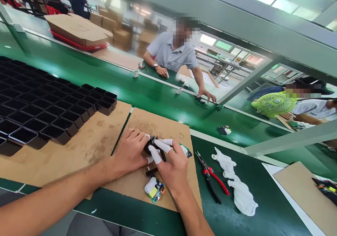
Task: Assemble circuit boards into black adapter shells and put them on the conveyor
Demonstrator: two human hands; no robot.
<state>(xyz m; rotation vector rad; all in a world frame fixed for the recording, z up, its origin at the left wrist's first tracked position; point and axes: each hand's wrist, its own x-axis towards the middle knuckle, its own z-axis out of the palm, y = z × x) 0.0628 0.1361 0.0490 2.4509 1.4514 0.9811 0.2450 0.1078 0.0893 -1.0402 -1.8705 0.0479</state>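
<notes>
My left hand (133,150) is closed around a small black plastic box (150,143), gripping it from the left just above the cardboard. From the other side, my right hand (172,162) presses its fingers onto the same box; what lies under those fingertips is hidden. White finger cots cover several fingertips of both hands. Below the hands, a black strip-like part (152,172) lies on the cardboard. Nearer to me rests a green circuit board (154,190) with a yellow component and a white blob. Another circuit board (186,150) shows partly behind my right hand.
Rows of open black boxes (47,106) fill the left side. Right of the cardboard sheet (181,197) lie red-and-black pliers (209,174) and white gloves (238,187). A board (224,130) sits on the green conveyor (158,99). Across it, a person (172,52) reaches toward small parts, near a green fan (276,102).
</notes>
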